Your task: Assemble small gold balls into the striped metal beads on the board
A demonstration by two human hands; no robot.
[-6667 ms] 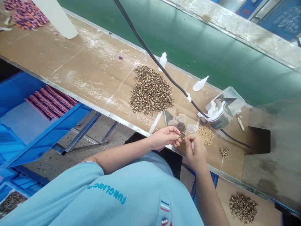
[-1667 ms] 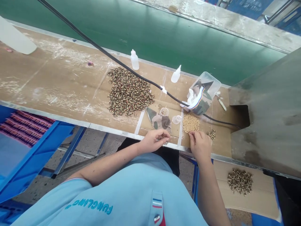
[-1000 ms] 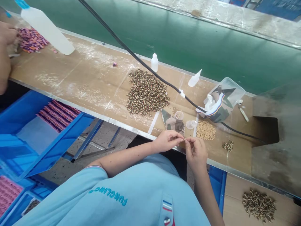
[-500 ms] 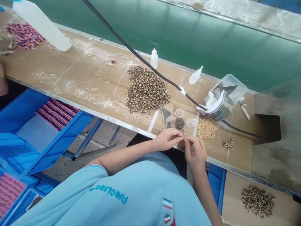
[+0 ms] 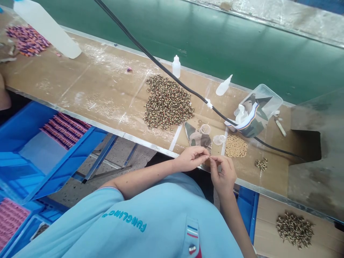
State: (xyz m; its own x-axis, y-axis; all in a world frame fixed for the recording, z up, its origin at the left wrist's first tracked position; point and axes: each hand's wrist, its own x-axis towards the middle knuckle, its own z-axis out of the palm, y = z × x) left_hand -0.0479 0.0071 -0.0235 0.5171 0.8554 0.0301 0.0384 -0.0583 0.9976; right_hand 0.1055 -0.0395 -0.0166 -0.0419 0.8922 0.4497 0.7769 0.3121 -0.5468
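While the left hand [image 5: 192, 159] and right hand [image 5: 223, 173] meet just over the near edge of the tabletop [image 5: 107, 86], their fingertips are pinched closed on a tiny piece [image 5: 210, 157], too small to identify. Clear tub [image 5: 275, 96] at the far edge, toward the right end: holds camo cloth [image 5: 254, 123], which spills over its near side, and a white wad [image 5: 241, 114]. Round cup [image 5: 209, 131] beyond the hands, thin bits inside; second cup [image 5: 220, 139] beside it, contents unclear. Below the near edge, left: blue crate [image 5: 66, 162] with striped strips [image 5: 64, 129]. Change: 1.7 s ago hands apart, right at the beads [image 5: 236, 146]; now brought together. Co-worker's hand, at the left end 1 s ago, now out of view; a bit of arm [image 5: 4, 96] shows there.
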